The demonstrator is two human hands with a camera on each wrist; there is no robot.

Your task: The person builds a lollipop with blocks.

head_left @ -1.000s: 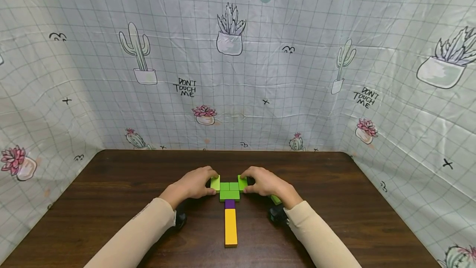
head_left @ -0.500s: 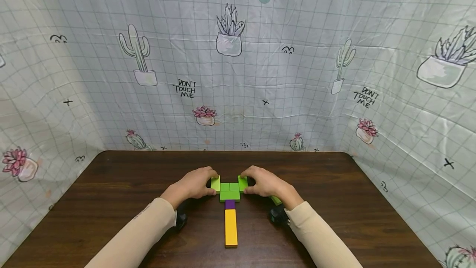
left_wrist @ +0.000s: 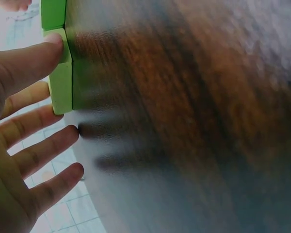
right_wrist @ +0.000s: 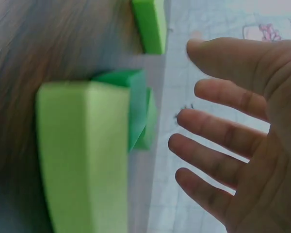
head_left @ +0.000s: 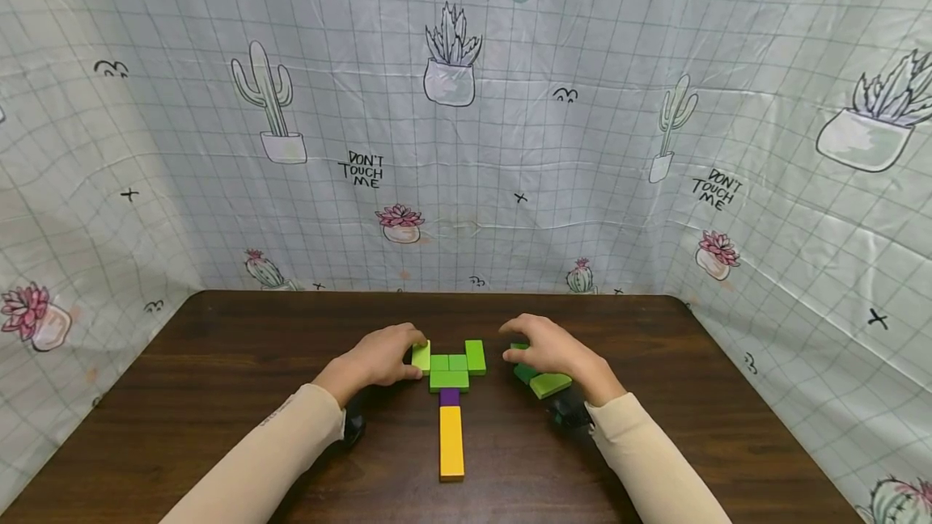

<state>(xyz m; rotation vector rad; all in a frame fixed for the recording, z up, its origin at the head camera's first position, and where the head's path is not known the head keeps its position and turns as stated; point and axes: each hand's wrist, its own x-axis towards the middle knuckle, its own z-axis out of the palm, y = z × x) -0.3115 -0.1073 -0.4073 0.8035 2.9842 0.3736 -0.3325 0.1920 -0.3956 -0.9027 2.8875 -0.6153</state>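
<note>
Thumb and finger of the left hand (head_left: 374, 358) pinch a pale green block (head_left: 421, 356) at its near and far ends, maybe to keep it straight. Its other fingers are spread. The block lies flat on the brown table (head_left: 218, 395), right beside two small green blocks (head_left: 440, 362). A bright green block (head_left: 476, 356) lies on their other side, I guess so both sides match. A wide green block (head_left: 449, 381), a purple block (head_left: 450, 397) and a long yellow block (head_left: 451, 445) run down toward the person. The right hand (head_left: 559, 348) holds nothing; its fingers are straight and wide, near a loose light green block (head_left: 549, 384) and a dark green block (head_left: 523, 373).
</note>
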